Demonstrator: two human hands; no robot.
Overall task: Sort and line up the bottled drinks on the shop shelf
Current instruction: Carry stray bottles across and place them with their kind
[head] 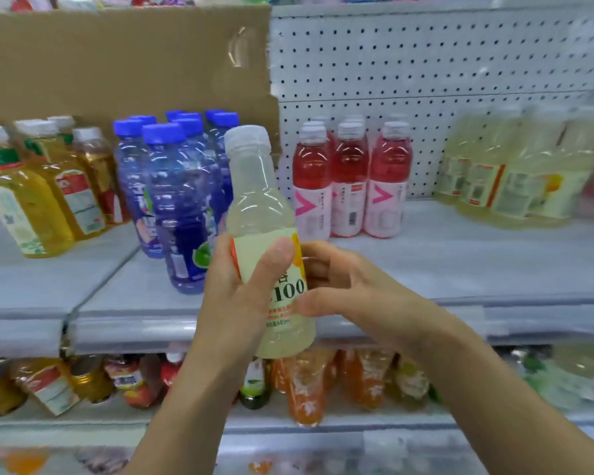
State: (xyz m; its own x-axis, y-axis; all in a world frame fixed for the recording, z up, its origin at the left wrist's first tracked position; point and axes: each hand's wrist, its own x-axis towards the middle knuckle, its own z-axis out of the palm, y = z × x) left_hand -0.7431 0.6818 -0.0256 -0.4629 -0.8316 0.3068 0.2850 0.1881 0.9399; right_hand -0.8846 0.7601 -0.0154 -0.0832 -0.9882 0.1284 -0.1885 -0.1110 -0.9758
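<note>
Pale yellow plastic drink bottle with a white screw cap (258, 204): one unit, held in the air in front of the grey shop shelf (460, 262), touching no board. It leans a little, cap toward the left, and its base shows below the shelf's front edge. The cream label reads "100".

Left grip (237, 289): closed round the bottle's lower half from the left, thumb laid across the front of the label, fingers behind it.

Right grip (350, 289): closed on the same bottle from the right, thumb tip on the lower label, fingers curled at its far side. Neck and cap stand above both grips; the base shows below them.

Shelf stock, left to right:
- amber bottles with white caps (42, 190), tilted
- clear blue bottles with blue caps (172, 186), a tight cluster just behind the held bottle
- red drinks with pink labels (348, 180), upright in rows
- pale yellow bottles (501, 180) of like colour to the held one, far right, blurred

Backing: brown cardboard sheet (117, 63) at left, white pegboard (426, 63) at right.

Lower shelf: mixed orange and red drinks (306, 389), several leaning.
</note>
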